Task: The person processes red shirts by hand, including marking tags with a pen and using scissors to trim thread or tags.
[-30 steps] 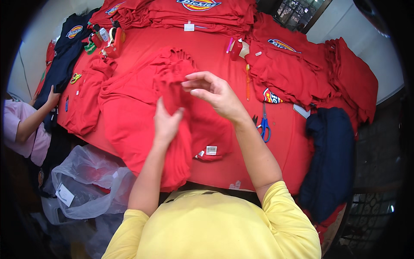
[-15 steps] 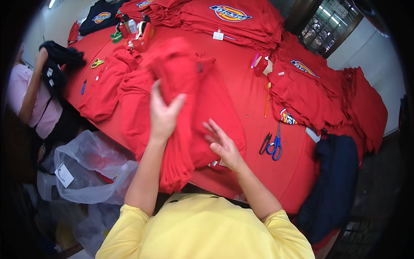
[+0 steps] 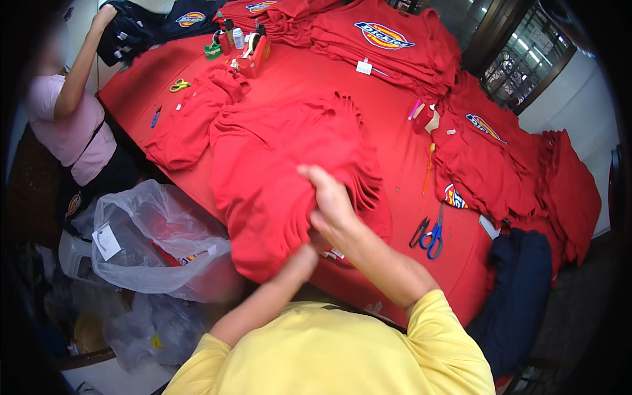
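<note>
Though left hand (image 3: 304, 259) blurry, right hand (image 3: 332, 203) against red garments (image 3: 280, 148).

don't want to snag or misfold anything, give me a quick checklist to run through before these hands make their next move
1. Right hand over the red stack: ok.
2. Left hand grip: cannot tell, blurred and partly hidden.
3. Stack's right edge even: not ok, its layers fan out.
4. Blue-handled scissors apart from the stack: ok, off to its right.
5. Black snips apart from the stack: ok, beside those scissors.
6. Co-worker's hand away from the stack: ok, at the dark garment.
</note>
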`<state>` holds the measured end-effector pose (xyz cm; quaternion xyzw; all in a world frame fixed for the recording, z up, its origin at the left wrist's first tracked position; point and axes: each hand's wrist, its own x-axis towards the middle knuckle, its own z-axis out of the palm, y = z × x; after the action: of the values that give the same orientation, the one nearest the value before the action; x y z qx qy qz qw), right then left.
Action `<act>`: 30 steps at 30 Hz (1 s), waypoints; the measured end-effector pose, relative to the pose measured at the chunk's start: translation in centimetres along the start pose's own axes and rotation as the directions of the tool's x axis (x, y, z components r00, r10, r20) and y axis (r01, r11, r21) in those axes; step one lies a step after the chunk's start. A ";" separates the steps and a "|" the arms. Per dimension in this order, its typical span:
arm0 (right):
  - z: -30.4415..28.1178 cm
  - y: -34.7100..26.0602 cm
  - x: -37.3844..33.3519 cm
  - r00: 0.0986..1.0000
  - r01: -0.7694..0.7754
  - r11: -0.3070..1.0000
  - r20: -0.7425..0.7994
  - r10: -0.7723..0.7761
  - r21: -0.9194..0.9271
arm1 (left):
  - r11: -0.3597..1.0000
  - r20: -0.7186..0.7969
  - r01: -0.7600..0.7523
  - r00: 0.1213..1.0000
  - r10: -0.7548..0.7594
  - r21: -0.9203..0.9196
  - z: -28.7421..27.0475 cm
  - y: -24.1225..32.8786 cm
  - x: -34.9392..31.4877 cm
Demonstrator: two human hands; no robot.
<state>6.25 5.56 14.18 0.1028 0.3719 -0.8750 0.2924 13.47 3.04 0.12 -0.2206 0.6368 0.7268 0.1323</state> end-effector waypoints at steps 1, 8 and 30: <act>0.8 -1.8 0.1 0.994 0.069 0.998 0.089 -0.070 0.016 | 0.820 0.030 -0.122 0.985 0.167 -0.559 -1.3 5.1 -3.3; 8.1 -7.1 -6.4 0.788 0.267 0.912 0.474 -0.393 0.311 | 0.472 -0.555 -0.714 0.700 0.450 -0.517 -8.0 10.9 -5.7; -20.0 -17.1 16.5 0.979 0.190 0.981 0.086 -0.187 -0.029 | 0.346 -0.568 -0.589 0.805 0.172 -0.730 -18.8 2.7 -1.1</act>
<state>-17.87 22.02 3.66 0.0252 0.3836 -0.8953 0.2252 16.03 -15.78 1.32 -0.2376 0.2084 0.8963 -0.3110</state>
